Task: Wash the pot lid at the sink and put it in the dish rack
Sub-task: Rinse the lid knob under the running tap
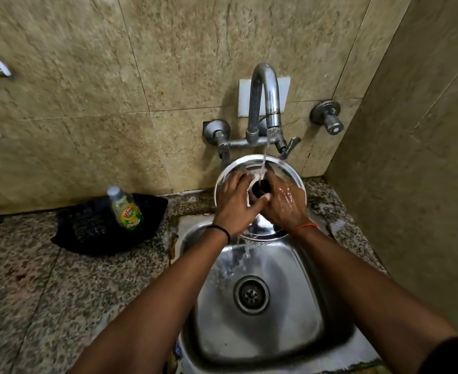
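Note:
A round steel pot lid (282,168) with a black knob (259,188) is held tilted over the back of the steel sink (263,333). A thin stream from the tap (265,98) falls onto the lid near the knob. My left hand (234,205) lies flat on the lid's left half, fingers spread toward the knob. My right hand (284,202), wet, presses on the lid's right half, thumb by the knob. Water drips off the lid's lower edge into the basin. No dish rack is in view.
A dish-soap bottle (126,209) rests on a black cloth (98,228) on the speckled granite counter (47,292) left of the sink. Tiled walls close in behind and on the right. A valve knob (329,117) sticks out of the back wall.

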